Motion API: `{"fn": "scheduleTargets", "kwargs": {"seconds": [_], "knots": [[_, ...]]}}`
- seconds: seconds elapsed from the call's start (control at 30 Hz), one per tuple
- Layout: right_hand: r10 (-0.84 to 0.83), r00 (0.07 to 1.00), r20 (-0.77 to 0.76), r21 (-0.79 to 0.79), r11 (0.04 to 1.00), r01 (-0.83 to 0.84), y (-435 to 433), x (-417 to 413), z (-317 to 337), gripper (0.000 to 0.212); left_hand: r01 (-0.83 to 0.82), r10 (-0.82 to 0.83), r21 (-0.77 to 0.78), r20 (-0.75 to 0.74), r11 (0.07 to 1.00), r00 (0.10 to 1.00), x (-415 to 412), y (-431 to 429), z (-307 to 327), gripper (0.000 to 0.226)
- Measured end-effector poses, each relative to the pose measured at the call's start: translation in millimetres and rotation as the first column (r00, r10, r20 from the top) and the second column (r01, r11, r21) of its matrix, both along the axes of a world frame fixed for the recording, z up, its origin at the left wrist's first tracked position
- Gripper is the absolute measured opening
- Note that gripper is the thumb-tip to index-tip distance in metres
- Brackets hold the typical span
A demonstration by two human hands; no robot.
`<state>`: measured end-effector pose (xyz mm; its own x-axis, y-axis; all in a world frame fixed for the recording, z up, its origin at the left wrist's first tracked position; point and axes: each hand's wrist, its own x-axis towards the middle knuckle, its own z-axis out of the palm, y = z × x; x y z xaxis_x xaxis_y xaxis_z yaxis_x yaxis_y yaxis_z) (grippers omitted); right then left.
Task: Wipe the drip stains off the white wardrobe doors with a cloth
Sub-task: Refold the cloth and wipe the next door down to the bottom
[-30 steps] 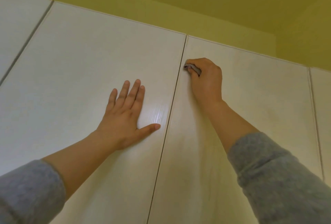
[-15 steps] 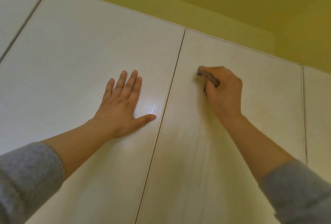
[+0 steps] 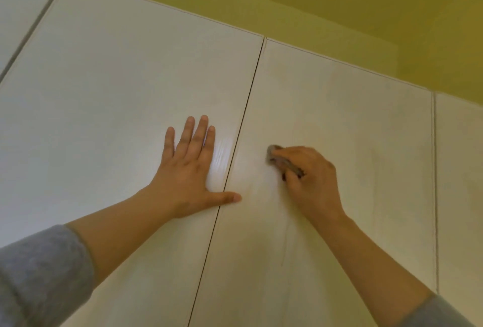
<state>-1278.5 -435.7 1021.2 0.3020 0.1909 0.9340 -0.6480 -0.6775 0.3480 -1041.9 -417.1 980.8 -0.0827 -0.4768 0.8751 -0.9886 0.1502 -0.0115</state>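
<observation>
Your left hand [image 3: 189, 170] lies flat, fingers spread, on the left wardrobe door [image 3: 109, 86], with its thumb tip reaching across the seam [image 3: 245, 117] onto the right wardrobe door [image 3: 347, 117]. Your right hand [image 3: 311, 183] curls around a small grey cloth [image 3: 283, 163] and presses it to that door, just right of the seam and near your left thumb. A faint drip stain [image 3: 285, 245] runs down below the cloth.

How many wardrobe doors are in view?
4 doors: one at the far left edge, one under the left hand, one where the right hand presses the cloth, one at the far right edge. More may lie out of view.
</observation>
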Motion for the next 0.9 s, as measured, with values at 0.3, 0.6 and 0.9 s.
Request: {"fn": "scheduleTargets", "kwargs": {"seconds": [0.3, 0.6, 0.9], "knots": [[-0.065, 0.952, 0.299, 0.024, 0.998, 0.06, -14.6, -35.8, 119.7, 0.021, -0.088, 0.088, 0.026, -0.003, 0.996, 0.996, -8.1, -1.0, 1.1, 0.142], [-0.001, 0.99, 0.141, -0.047, 0.999, 0.008, -16.8, -24.1, -8.2, 0.023, -0.107, 0.109, 0.024, -0.049, 0.994, 0.993, -18.9, 10.2, 1.0, 0.142], [-0.003, 0.963, 0.27, -0.007, 1.0, 0.005, -2.0, -65.0, 65.4, 0.024, -0.004, 0.02, 0.088, -0.18, 0.996, 0.983, -58.2, 2.6, -2.5, 0.149]]}}
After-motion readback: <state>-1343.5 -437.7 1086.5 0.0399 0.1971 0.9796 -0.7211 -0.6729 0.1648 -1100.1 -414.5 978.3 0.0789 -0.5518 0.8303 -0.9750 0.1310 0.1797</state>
